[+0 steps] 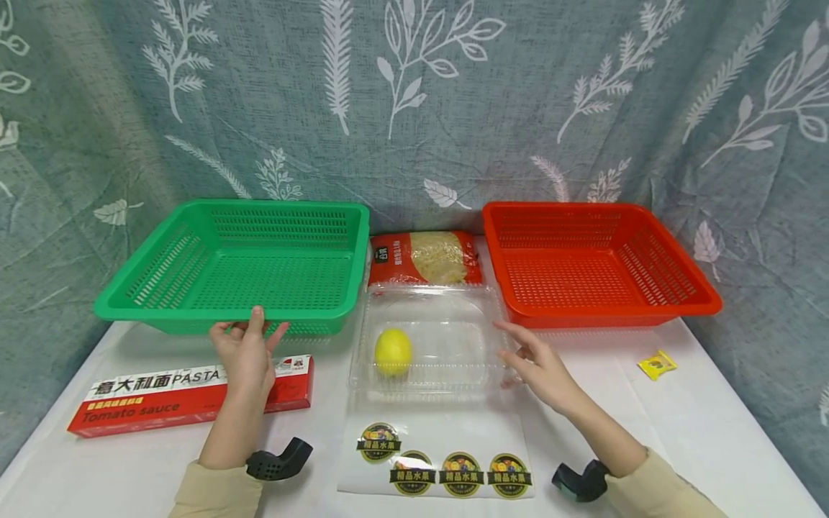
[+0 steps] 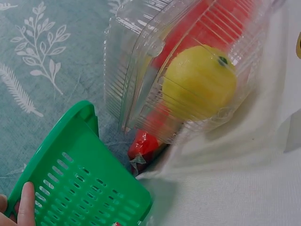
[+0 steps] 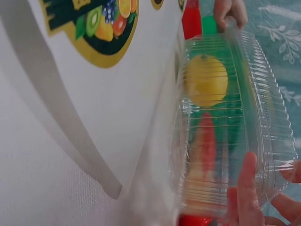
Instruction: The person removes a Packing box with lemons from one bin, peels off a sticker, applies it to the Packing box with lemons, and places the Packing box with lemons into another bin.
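My left hand [image 1: 246, 356] is at the front rim of the green basket [image 1: 324, 314], one finger up over the rim and others bent at its outer side, gripping the edge. In the left wrist view, a fingertip lies against the slotted basket wall [image 2: 89, 174]. My right hand [image 1: 540, 370] is by the right end of a clear plastic clamshell box [image 1: 453, 345], fingers spread and loosely bent; whether they touch it I cannot tell. The box lid looks closed, with a yellow lemon-like fruit [image 1: 393, 352] in its left part, also visible in the right wrist view [image 3: 206, 80].
A red basket [image 1: 609, 316] stands at the back right. Between the baskets lies a red pasta bag [image 1: 427, 257]. A red-and-white pasta box [image 1: 188, 396] lies under my left forearm. A sticker sheet [image 1: 434, 414] lies in front, a small yellow packet [image 1: 657, 365] at right.
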A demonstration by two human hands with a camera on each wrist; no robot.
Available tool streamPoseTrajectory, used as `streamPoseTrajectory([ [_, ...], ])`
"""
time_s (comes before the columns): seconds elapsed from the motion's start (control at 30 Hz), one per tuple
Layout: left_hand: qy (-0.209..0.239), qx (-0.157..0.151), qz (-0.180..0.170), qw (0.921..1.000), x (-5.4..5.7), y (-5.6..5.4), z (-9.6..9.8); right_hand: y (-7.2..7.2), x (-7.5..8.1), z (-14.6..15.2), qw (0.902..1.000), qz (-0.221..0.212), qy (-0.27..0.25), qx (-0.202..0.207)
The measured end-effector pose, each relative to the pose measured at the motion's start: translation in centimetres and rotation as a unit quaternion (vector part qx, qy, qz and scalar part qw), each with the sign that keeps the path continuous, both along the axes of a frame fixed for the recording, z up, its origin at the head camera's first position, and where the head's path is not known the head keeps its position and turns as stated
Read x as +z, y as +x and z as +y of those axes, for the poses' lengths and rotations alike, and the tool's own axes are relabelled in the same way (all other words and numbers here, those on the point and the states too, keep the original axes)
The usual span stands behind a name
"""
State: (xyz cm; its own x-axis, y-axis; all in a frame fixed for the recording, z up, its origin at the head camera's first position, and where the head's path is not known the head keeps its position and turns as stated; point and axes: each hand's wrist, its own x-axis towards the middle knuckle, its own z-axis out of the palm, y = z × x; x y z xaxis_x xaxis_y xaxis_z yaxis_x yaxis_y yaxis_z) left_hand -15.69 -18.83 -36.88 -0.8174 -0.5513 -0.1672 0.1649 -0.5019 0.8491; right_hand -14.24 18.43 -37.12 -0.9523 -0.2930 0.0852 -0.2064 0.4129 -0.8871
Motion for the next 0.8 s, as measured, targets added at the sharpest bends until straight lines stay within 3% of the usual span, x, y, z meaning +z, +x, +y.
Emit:
streamPoseTrajectory([
  [0.53,-0.004,0.006,0.002,1.0,-0.21,-0.12,0.07,-0.87,-0.4,-0.39,0.9998,-0.008,-0.016,0.011],
  [0.8,-0.001,0.01,0.004,0.9999,-0.28,-0.08,0.02,-0.8,-0.55,-0.56,0.9999,-0.013,0.005,0.007],
])
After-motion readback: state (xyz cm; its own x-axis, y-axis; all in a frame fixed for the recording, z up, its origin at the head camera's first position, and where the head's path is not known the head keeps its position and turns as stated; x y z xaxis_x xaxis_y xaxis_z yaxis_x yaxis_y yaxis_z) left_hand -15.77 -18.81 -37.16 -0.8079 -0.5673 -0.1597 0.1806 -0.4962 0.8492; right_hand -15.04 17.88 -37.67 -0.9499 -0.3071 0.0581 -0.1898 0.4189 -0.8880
